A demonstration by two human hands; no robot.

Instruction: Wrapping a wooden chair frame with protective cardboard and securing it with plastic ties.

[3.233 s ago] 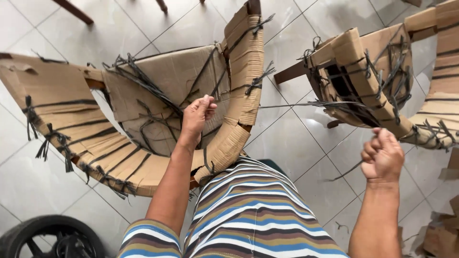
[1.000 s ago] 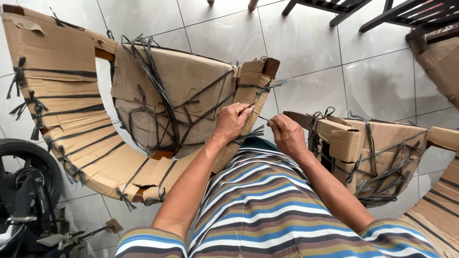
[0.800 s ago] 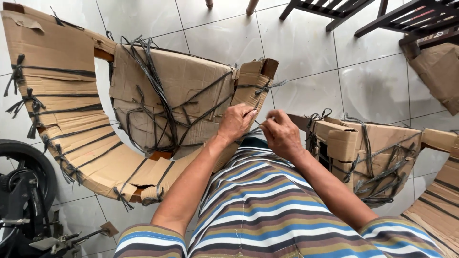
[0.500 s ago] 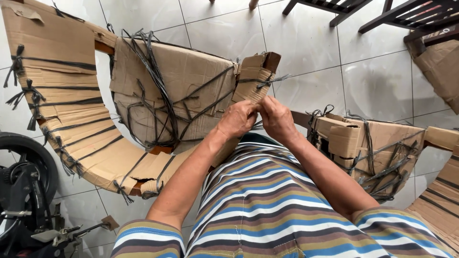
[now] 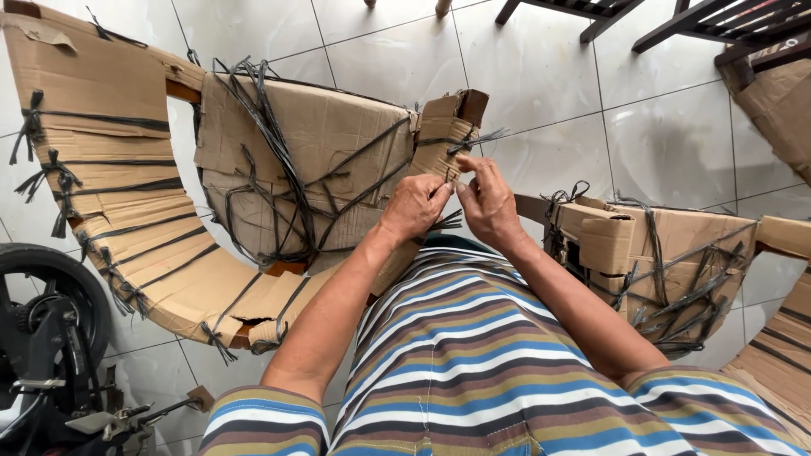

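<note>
Two hands (image 5: 452,203) meet at cardboard-wrapped chair (image 5: 279,177) above white tiled floor (image 5: 541,76).

Wrapped chair (image 5: 279,181) left of tyre-side bundle (image 5: 667,262)

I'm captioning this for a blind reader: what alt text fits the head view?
Both hands, left and right, pinch black strapping on a cardboard-wrapped chair over a tiled floor. A second wrapped piece sits at right.

Left hand (image 5: 414,205) and right hand (image 5: 488,201) pinch black strap (image 5: 456,154).
</note>
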